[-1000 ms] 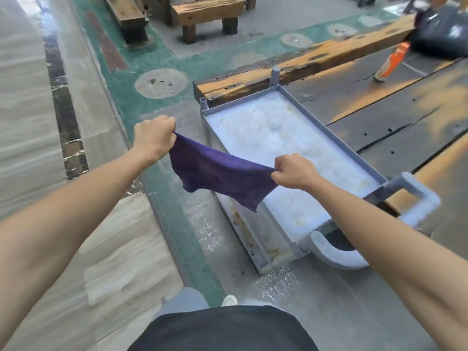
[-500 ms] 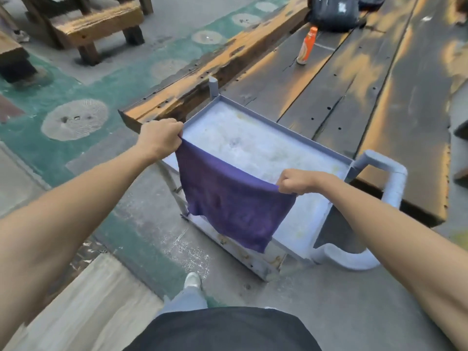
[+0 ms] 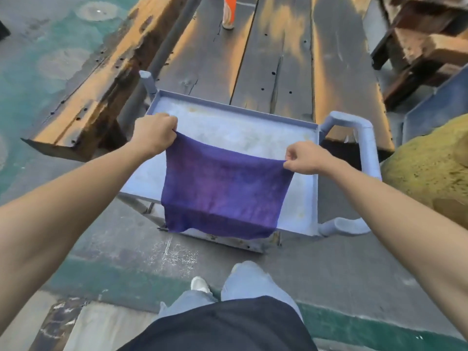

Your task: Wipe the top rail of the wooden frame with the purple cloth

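Your left hand (image 3: 154, 134) and right hand (image 3: 305, 158) each pinch a top corner of the purple cloth (image 3: 222, 193). It hangs spread flat over the grey metal cart tray (image 3: 312, 178).

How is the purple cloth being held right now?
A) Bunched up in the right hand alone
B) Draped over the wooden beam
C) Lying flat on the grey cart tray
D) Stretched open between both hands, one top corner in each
D: the left hand and the right hand each pinch a top corner of the purple cloth, which hangs spread open above the grey cart tray.
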`<state>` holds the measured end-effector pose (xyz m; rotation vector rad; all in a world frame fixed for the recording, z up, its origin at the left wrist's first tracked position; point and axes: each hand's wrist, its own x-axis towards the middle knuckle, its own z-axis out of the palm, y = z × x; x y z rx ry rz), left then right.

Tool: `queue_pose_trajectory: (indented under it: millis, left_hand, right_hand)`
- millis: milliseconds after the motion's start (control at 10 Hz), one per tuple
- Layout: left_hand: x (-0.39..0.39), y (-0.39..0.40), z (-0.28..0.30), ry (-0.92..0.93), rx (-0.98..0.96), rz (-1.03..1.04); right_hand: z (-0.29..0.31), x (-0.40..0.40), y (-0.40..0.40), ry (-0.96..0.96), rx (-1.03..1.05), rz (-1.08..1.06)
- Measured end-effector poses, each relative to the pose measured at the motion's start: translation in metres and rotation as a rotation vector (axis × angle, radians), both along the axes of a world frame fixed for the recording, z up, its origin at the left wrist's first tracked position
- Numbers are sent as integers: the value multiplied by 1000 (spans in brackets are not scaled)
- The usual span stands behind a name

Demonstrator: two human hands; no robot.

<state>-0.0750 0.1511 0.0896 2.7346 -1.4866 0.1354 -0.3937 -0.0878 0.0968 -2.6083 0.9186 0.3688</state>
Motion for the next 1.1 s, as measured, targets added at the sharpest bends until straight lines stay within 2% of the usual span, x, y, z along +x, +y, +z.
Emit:
queue_pose_trajectory:
  millis: [200,400,600,900,1100]
  left_hand:
    - [23,-56,-35,60,3,-48]
    - [49,-90,-73,133,79,-51]
    - [66,-122,-104,243,106,24]
    - [70,-124,-125,282,74,30]
    - [79,-124,-118,313,120,11]
  right_hand:
    - [-25,7,-20,11,-79,-154]
    - [-66,18,-45,34,-23,-238]
    - [-102,32,-73,-46,-35,-301]
    - [-124,31,-83,-121,-5,-384]
    - [-115,31,-81,-78,27,-617]
